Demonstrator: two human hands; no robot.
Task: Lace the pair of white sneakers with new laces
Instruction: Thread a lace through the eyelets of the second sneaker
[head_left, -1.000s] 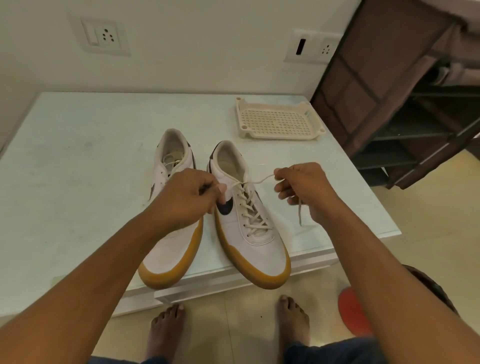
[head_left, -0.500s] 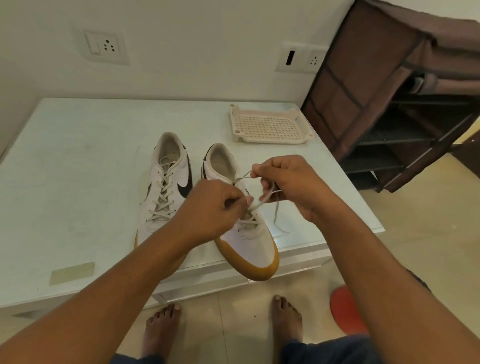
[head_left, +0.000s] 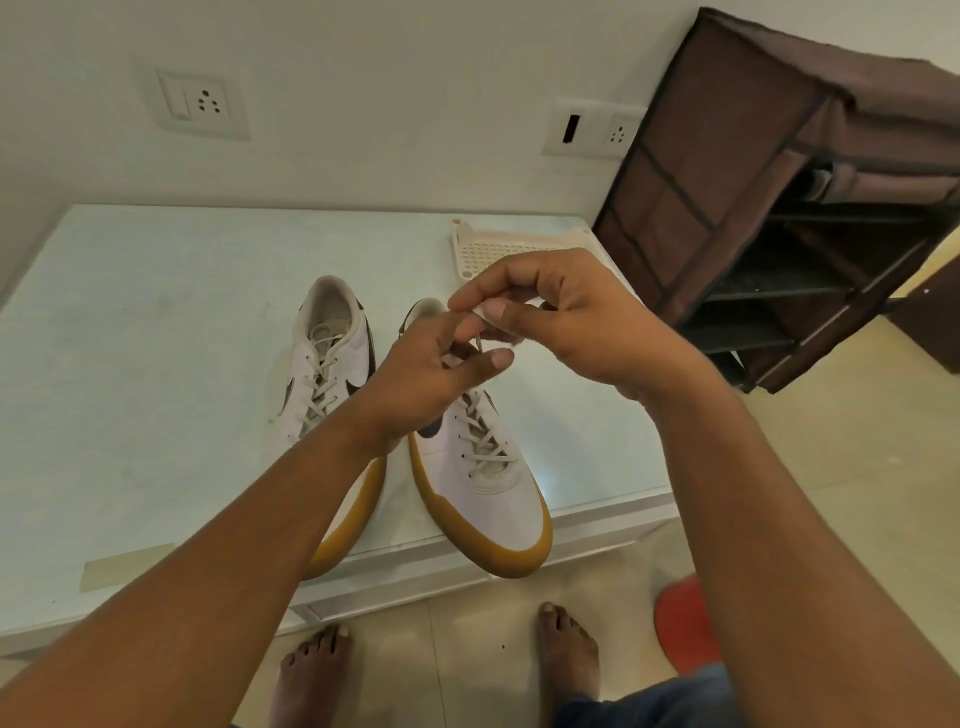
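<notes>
Lace (head_left: 485, 452) of the right sneaker (head_left: 493, 504) is pinched by curled fingers of left hand (head_left: 431, 379) and right hand (head_left: 576, 322), just above it. Both that and the left sneaker (head_left: 332, 364) stand side by side on the table (head_left: 156, 338).

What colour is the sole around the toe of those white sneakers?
A honey-tan gum colour, seen best in the head view on the right sneaker's sole.

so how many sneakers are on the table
2. The left sneaker and the right sneaker lie side by side near the front edge of the table, toes toward the person. None looks hidden.
</notes>
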